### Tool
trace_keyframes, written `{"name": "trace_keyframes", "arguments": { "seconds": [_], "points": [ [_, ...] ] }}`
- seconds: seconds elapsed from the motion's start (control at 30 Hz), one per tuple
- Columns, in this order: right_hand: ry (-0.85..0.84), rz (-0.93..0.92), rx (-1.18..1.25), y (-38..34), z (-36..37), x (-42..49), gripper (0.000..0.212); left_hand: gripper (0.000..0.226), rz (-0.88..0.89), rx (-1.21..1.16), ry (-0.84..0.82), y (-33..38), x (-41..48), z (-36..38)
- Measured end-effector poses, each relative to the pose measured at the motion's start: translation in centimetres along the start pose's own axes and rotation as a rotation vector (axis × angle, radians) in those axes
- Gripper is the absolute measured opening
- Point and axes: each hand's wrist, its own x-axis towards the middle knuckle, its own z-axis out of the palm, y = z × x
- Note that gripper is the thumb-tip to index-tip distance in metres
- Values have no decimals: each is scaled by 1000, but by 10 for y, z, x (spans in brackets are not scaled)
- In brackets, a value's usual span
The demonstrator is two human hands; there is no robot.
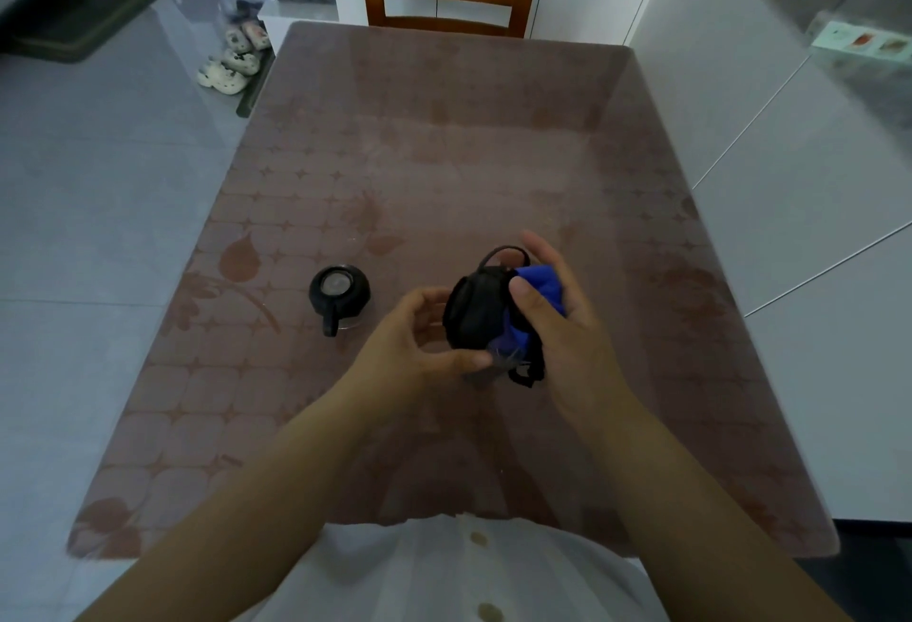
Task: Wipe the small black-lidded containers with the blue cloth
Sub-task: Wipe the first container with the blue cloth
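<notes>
Pressing crumpled blue cloth against round black-lidded container, both hands.

Your forearms are bare to the frame's bottom edge; no sleeves, watch or rings visible. Your left hand and right hand are bare too, nails short and unpainted where they show. You wear a white shirt, thin and finely ribbed, with a front placket carrying two round pale buttons, one above the other.
</notes>
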Motion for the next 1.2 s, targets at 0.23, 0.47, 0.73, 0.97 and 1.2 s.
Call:
{"name": "trace_keyframes", "arguments": {
  "seconds": [0.23,0.47,0.73,0.97,1.2],
  "points": [
    [-58,12,-96,4,8,-7,66,68,-2,-124,-50,4,-1,-3],
    [-141,3,-108,1,11,-7,70,76,139,78,-69,6,-2,-10],
    [-321,-27,-87,2,-9,-4,54,80,106,-19,-180,0,-1,-19],
    [-305,28,217,-6,-39,-2,70,79,165,-98,-283,3,-5,-28],
    [-305,34,73,-16,-21,0,62,78,257,58,-338,7,-5,-24]
  ]
}}
